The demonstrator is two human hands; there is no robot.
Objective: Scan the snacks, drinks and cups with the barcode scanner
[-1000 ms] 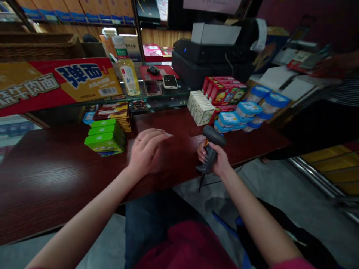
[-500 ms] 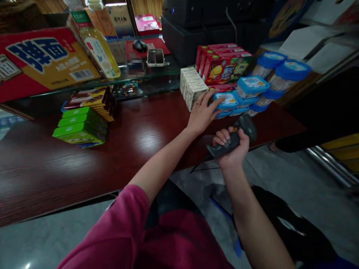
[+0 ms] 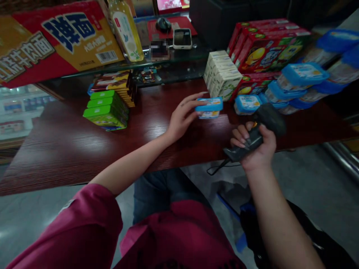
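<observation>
My left hand (image 3: 183,114) is closed on a small tub with a blue lid (image 3: 209,107), just above or on the dark red-brown counter (image 3: 157,145); I cannot tell whether it touches the wood. Wrapped around the handle of a black barcode scanner (image 3: 259,129) is my right hand (image 3: 256,144), with a cable hanging below. Behind the scanner, more blue-lidded tubs (image 3: 304,74) are stacked. A block of small cream cartons (image 3: 221,76) stands between the held tub and several red boxes (image 3: 269,46).
Green boxes (image 3: 105,108) and brown-and-yellow packets (image 3: 117,86) sit at the counter's left. On the glass shelf behind are a large noodle carton (image 3: 67,41), a bottle of yellow liquid (image 3: 127,31), a mouse (image 3: 163,24) and a phone (image 3: 182,38). A dark bag (image 3: 303,224) lies low at the right.
My left hand has drawn one blue-lidded tub leftward, away from the stack. The scanner stays in my right hand. The whole view has shifted, so the goods appear farther right.
</observation>
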